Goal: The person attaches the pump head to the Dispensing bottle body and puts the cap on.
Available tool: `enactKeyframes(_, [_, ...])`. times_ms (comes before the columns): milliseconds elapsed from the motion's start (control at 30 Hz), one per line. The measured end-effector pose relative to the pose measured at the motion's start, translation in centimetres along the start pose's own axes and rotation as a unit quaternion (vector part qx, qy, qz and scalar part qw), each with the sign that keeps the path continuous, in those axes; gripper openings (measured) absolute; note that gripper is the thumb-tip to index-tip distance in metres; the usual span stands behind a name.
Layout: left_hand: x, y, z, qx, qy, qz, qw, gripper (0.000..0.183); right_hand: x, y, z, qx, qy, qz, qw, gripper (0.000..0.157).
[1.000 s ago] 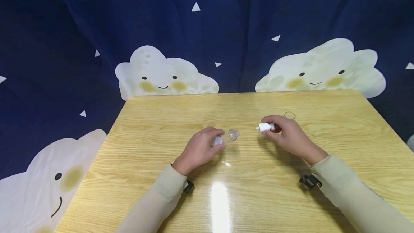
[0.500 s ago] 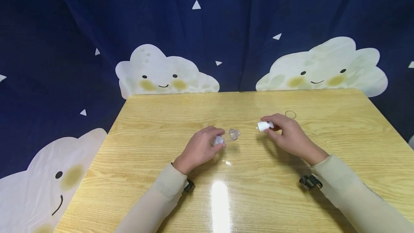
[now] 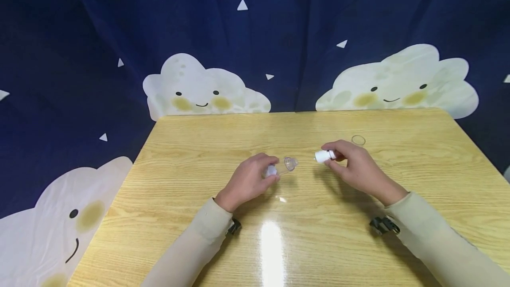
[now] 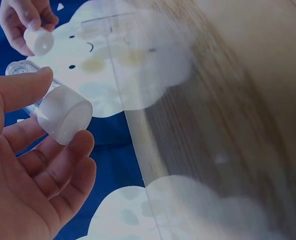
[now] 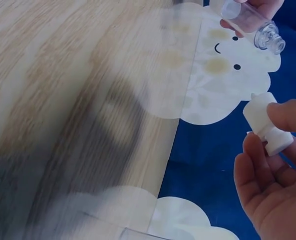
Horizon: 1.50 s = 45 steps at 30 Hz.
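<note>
Over the middle of the table, my left hand (image 3: 248,181) grips a small clear bottle (image 3: 290,163) between thumb and fingers. Its open threaded neck (image 5: 269,38) points toward the right hand. The bottle's white base (image 4: 65,115) shows in the left wrist view, close to the fingertips. My right hand (image 3: 358,169) pinches a white pump top (image 3: 324,156), with its narrow tip facing the bottle. Bottle and pump top are apart, with a short gap between them. In the right wrist view the pump top (image 5: 260,115) shows a wider collar and a smaller head by the fingers.
Behind the right hand, a thin round outline (image 3: 358,140) lies on the wooden table (image 3: 199,145); its kind is unclear. A dark blue curtain (image 3: 279,25) with white clouds hangs behind the table. Bright light reflects off the table's front part.
The bottle neck and the pump top have come slightly closer together. The pump top has shifted a little left, the bottle a little right. Both hands keep their hold.
</note>
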<state>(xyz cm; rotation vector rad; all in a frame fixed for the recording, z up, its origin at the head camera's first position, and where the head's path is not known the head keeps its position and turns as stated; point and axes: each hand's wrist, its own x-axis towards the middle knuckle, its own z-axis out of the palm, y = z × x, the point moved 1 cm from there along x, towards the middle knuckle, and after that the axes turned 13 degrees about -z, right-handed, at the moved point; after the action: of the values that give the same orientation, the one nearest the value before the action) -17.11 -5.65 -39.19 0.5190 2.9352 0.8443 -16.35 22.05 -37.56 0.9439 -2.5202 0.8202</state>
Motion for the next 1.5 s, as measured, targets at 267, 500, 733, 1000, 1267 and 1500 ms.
enactKeyframes(267, [0.0, -0.1, 0.0, 0.007, 0.001, -0.012, 0.9999, 0.041, 0.5, -0.2, 0.1, 0.005, 0.016, -0.029, 0.999, 0.028])
enactKeyframes(500, [0.0, -0.2, -0.1, 0.015, 0.002, -0.013, 0.9998, 0.041, 1.2, -0.6, 0.3, 0.007, 0.013, -0.032, 0.999, 0.028])
enactKeyframes(733, [0.1, -0.3, 0.0, 0.020, 0.007, -0.010, 0.9997, 0.040, 1.8, -1.0, 0.5, 0.014, 0.013, -0.031, 0.999, 0.029])
enactKeyframes(1000, [0.0, -0.5, 0.2, 0.022, 0.017, 0.002, 0.9996, 0.039, 2.2, -1.7, 0.8, 0.041, 0.007, -0.040, 0.998, 0.028])
enactKeyframes(1267, [0.0, -0.4, 0.1, 0.035, 0.015, 0.003, 0.9993, 0.039, 2.2, -2.0, 1.0, 0.048, 0.008, -0.043, 0.998, 0.028])
enactKeyframes(1500, [0.0, -0.4, 0.2, 0.033, 0.013, 0.001, 0.9994, 0.038, 2.4, -2.1, 1.3, 0.049, 0.001, -0.051, 0.997, 0.029])
